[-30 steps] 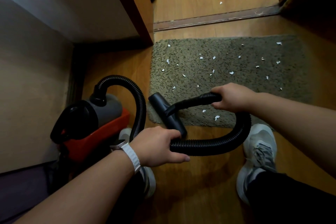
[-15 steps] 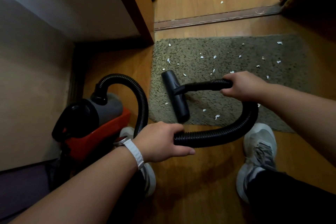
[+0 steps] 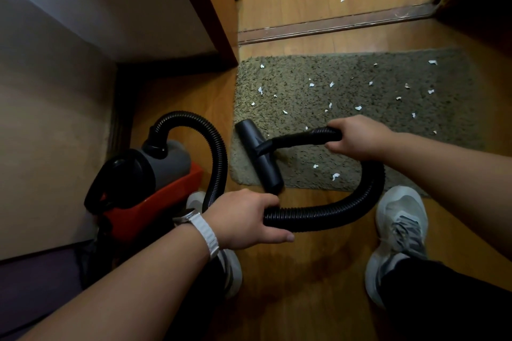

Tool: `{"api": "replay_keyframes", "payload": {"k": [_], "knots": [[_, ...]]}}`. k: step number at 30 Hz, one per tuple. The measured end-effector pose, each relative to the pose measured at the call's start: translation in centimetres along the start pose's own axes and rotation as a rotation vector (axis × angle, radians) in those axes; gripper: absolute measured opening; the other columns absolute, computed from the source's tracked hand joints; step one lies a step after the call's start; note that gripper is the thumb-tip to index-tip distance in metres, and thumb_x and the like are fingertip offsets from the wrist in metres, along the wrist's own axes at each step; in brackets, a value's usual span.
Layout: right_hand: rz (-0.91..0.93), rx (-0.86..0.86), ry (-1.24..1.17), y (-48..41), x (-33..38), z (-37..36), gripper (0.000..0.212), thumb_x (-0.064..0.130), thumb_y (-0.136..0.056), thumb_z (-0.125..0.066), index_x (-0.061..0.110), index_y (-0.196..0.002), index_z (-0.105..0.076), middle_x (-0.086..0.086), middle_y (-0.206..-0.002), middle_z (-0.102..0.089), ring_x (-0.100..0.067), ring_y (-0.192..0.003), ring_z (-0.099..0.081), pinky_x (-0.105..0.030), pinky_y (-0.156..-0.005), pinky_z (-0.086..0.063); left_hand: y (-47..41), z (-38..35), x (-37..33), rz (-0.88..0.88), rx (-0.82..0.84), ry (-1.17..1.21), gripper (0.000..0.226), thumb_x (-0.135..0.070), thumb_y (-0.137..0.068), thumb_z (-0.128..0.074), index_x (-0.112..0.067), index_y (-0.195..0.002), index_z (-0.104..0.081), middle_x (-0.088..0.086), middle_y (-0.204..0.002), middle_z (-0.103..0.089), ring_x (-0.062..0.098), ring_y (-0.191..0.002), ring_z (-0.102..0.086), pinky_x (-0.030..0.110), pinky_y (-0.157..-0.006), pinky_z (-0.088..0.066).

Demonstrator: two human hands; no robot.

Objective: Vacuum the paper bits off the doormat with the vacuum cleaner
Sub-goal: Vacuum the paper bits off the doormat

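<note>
**Doormat w/ paper bits all over, nozzle on its left end**

Closest to you: both grey-white sneakers on the wood floor. R shoe has its toe right at the mat's near edge; L shoe is mostly hidden under your arm.

Your left hand, white watch band on the wrist, has its fingers curled round the black ribbed hose low in its loop.

Vacuum cleaner (grey/red body, black handle) sits on the floor to your left by the wall, hose arcing up from its top.

Your right hand grips the hose end just behind the nozzle, fingers wrapped over it. Nozzle lies across the mat's left end, its near tip at the mat's near edge.

Paper bits: white, scattered mostly over the mat's middle + right side, two btw your right hand and the near edge. A few more lie on the floor past the threshold strip.
</note>
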State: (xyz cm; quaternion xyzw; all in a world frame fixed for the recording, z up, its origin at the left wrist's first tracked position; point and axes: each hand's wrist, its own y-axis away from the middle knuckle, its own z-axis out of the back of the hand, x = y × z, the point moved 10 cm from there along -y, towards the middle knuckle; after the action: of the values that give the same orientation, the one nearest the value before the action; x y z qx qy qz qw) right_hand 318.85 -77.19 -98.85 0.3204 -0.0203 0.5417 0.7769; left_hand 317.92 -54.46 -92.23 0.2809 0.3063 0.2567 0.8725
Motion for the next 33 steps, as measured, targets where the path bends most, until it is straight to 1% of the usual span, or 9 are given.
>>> {"api": "replay_keyframes", "payload": {"k": [3,7,11,15,18,22,25,29,33], "knots": [[-0.065,-0.047,-0.011,0.0,-1.8,1.3,0.017,0.038,-0.086,-0.065,0.025,-0.097,-0.065,0.001,-0.079,-0.062,-0.023,-0.079,-0.058,-0.029,-0.064,-0.040,-0.3,0.4,-0.3,0.000,-0.031,0.023,0.048,-0.076,-0.076,-0.060,-0.029,-0.090,-0.057,-0.009,-0.070,-0.056,0.004,-0.066,-0.053,0.028,-0.060,-0.046],[-0.070,-0.050,-0.022,-0.3,-2.4,1.5,0.017,0.039,-0.084,-0.065,0.024,-0.093,-0.064,0.004,-0.075,-0.059,-0.023,-0.078,-0.057,-0.031,-0.065,-0.042,-0.4,0.4,-0.4,0.009,-0.034,0.021,0.050,-0.077,-0.075,-0.059,-0.030,-0.093,-0.058,-0.009,-0.074,-0.058,0.005,-0.070,-0.056,0.030,-0.064,-0.049],[-0.002,-0.014,-0.020,-0.7,-0.2,0.7,0.014,0.038,-0.086,-0.064,0.025,-0.088,-0.060,0.006,-0.074,-0.058,-0.022,-0.077,-0.058,-0.029,-0.061,-0.038,0.0,0.1,-0.2,0.006,-0.004,0.011,0.048,-0.075,-0.076,-0.060,-0.031,-0.095,-0.059,-0.010,-0.072,-0.056,0.004,-0.068,-0.055,0.026,-0.060,-0.044],[0.062,0.011,-0.002,-1.2,2.3,-0.4,0.014,0.039,-0.086,-0.063,0.027,-0.094,-0.062,0.006,-0.075,-0.060,-0.021,-0.075,-0.058,-0.028,-0.060,-0.037,0.4,-0.4,0.3,0.012,0.038,-0.003,0.047,-0.073,-0.078,-0.061,-0.029,-0.094,-0.059,-0.010,-0.070,-0.055,0.004,-0.065,-0.054,0.024,-0.057,-0.041],[0.075,0.013,0.013,-1.6,3.0,-0.8,0.016,0.039,-0.086,-0.063,0.027,-0.096,-0.062,0.003,-0.078,-0.063,-0.022,-0.077,-0.060,-0.029,-0.060,-0.039,0.5,-0.6,0.6,0.010,0.046,0.000,0.048,-0.074,-0.077,-0.061,-0.029,-0.093,-0.060,-0.010,-0.070,-0.056,0.004,-0.064,-0.054,0.025,-0.057,-0.043],[0.007,-0.012,0.008,-1.6,1.1,0.0,0.011,0.037,-0.085,-0.064,0.027,-0.088,-0.060,0.005,-0.075,-0.060,-0.021,-0.078,-0.060,-0.029,-0.061,-0.041,0.3,-0.2,0.6,0.018,0.027,0.028,0.049,-0.074,-0.077,-0.061,-0.028,-0.092,-0.059,-0.008,-0.072,-0.057,0.004,-0.066,-0.055,0.028,-0.060,-0.046],[-0.043,-0.022,-0.013,-1.3,-0.5,0.7,0.012,0.038,-0.084,-0.065,0.028,-0.090,-0.063,0.006,-0.075,-0.061,-0.019,-0.075,-0.059,-0.030,-0.062,-0.043,0.1,0.4,0.1,0.018,-0.013,0.038,0.050,-0.074,-0.077,-0.061,-0.026,-0.092,-0.060,-0.008,-0.073,-0.058,0.005,-0.069,-0.055,0.032,-0.065,-0.050],[-0.069,-0.036,-0.028,-1.1,-1.5,1.7,0.015,0.039,-0.083,-0.066,0.029,-0.094,-0.065,0.003,-0.079,-0.064,-0.022,-0.078,-0.061,-0.032,-0.067,-0.049,-0.1,0.7,-0.4,0.014,-0.028,0.040,0.047,-0.074,-0.077,-0.061,-0.029,-0.090,-0.057,-0.009,-0.073,-0.057,0.005,-0.069,-0.054,0.030,-0.064,-0.048],[-0.043,-0.037,-0.019,-1.2,-1.3,2.1,0.018,0.038,-0.083,-0.066,0.026,-0.096,-0.066,0.001,-0.078,-0.064,-0.022,-0.077,-0.060,-0.032,-0.069,-0.051,-0.3,0.8,-0.6,0.009,-0.036,0.038,0.047,-0.076,-0.076,-0.060,-0.031,-0.089,-0.056,-0.010,-0.073,-0.057,0.005,-0.069,-0.055,0.029,-0.061,-0.046]]}}
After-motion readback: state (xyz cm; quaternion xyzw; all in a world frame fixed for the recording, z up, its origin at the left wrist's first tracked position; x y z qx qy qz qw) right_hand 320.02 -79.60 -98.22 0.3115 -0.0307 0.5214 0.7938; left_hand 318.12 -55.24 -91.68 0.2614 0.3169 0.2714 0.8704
